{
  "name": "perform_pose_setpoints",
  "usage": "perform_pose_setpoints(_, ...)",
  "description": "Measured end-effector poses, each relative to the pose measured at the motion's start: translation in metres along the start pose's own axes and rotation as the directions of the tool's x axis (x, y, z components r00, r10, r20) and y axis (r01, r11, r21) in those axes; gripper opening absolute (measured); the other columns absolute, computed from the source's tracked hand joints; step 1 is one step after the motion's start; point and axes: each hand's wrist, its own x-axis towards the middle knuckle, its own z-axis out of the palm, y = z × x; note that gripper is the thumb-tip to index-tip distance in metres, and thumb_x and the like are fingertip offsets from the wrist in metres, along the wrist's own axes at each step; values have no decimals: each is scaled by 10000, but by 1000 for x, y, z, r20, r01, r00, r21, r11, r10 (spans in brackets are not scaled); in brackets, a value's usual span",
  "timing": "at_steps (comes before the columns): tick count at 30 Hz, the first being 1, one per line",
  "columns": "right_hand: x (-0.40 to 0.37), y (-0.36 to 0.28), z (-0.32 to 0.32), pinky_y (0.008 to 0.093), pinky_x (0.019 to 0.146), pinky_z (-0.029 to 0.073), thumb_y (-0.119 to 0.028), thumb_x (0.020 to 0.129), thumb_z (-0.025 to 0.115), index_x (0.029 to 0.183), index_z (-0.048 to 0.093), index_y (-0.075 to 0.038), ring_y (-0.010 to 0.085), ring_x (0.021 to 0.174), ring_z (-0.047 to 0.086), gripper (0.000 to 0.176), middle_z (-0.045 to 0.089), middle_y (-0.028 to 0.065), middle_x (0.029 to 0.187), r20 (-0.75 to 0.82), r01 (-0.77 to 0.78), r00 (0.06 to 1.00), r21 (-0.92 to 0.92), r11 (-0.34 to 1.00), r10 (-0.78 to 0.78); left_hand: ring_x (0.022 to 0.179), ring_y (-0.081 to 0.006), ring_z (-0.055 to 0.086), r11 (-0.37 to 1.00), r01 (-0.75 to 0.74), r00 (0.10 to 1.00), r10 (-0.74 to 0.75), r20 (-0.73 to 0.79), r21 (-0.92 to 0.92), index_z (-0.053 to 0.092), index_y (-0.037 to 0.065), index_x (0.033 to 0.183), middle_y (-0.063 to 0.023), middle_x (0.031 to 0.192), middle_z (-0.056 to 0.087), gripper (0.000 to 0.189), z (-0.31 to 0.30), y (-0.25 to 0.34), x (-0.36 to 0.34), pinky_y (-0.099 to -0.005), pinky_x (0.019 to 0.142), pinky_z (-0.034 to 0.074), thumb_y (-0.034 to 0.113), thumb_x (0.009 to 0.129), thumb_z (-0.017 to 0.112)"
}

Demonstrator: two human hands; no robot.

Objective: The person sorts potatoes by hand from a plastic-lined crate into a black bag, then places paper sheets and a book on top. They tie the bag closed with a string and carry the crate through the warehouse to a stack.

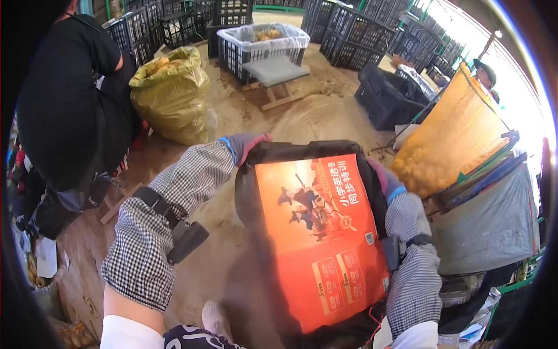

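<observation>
In front of me, tilted, is a black crate (245, 195), apparently plastic. A large orange-red printed sheet (325, 244), with Chinese lettering and cartoon figures, covers most of its face. My left hand (250, 145), in a grey and purple glove, is closed on the crate's far left corner. On the opposite edge my right hand (386, 180), gloved the same way, grips the side; its fingers are partly hidden. Checked sleeve covers and black straps are on both forearms. What is inside the crate cannot be seen.
A yellow sack (174, 99) of potato-like produce stands beside a person in black (67, 104). Ahead are a lined crate (261, 55), a small padded stool (276, 71) and a black tub (386, 99). An orange mesh bag (447, 139) hangs at right. Crate stacks line the back.
</observation>
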Motion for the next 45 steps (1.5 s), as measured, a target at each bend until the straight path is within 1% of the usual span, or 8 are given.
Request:
perform_pose_setpoints(2,-16,-29,26,319,824,515,-165,840,683,1142,582,28,198,929,647,373,666,115,1041,-25,113,993,42,993,-112,1020,-189,623,663,669,738,-645,197,-335,611,49,1202,-106,1090,665,393,0,23,21,-326,903,510,21,812,649)
perform_pose_setpoints(8,-127,-43,5,311,703,510,-61,797,681,1048,615,12,169,768,625,270,657,77,968,62,315,936,-592,742,-348,952,-223,633,558,56,981,-185,-58,-828,630,-2,850,-149,1037,671,107,-5,34,-45,-340,886,497,-21,778,553)
perform_pose_setpoints(11,-179,-37,7,313,655,503,-99,819,672,1047,625,-5,172,721,618,251,656,69,962,80,292,549,-951,101,-832,946,-191,617,589,80,974,-218,-64,-804,599,0,770,-145,1060,669,90,-1,81,-79,-311,876,480,-40,757,520)
perform_pose_setpoints(19,-203,-47,184,246,642,516,-509,904,589,1195,568,-12,130,761,613,577,644,54,971,176,-217,961,-11,976,215,873,-120,592,745,134,957,-269,-111,-654,614,13,736,-102,1103,653,212,17,100,-93,-224,700,472,-84,710,428)
perform_pose_setpoints(26,-221,-71,245,214,632,521,-280,974,547,1037,611,-59,108,732,621,238,664,31,931,269,-311,919,40,950,289,921,-113,595,976,-167,911,208,-356,142,635,50,985,-24,1087,615,200,4,170,-111,-279,791,500,25,816,531)
perform_pose_setpoints(29,-235,-74,227,239,633,530,-271,968,560,1001,623,-77,114,691,626,207,669,16,853,269,-333,910,18,943,316,984,-192,613,558,477,873,-390,292,-679,614,65,1108,-77,1047,630,327,16,216,-120,-335,904,487,335,928,576)
perform_pose_setpoints(34,-270,-71,222,260,603,530,-281,958,575,926,624,-107,115,635,615,184,650,2,784,152,-213,948,-352,911,281,847,-265,616,-148,524,839,-78,538,-839,559,136,1102,-134,928,630,216,90,192,-66,-417,730,512,279,979,453)
perform_pose_setpoints(45,-304,-59,182,256,521,487,-220,912,578,871,627,-15,125,598,597,214,633,44,746,432,151,902,-328,932,5,686,-219,613,216,399,910,25,413,-891,574,83,812,-35,678,557,197,169,118,39,-391,662,537,190,963,506)
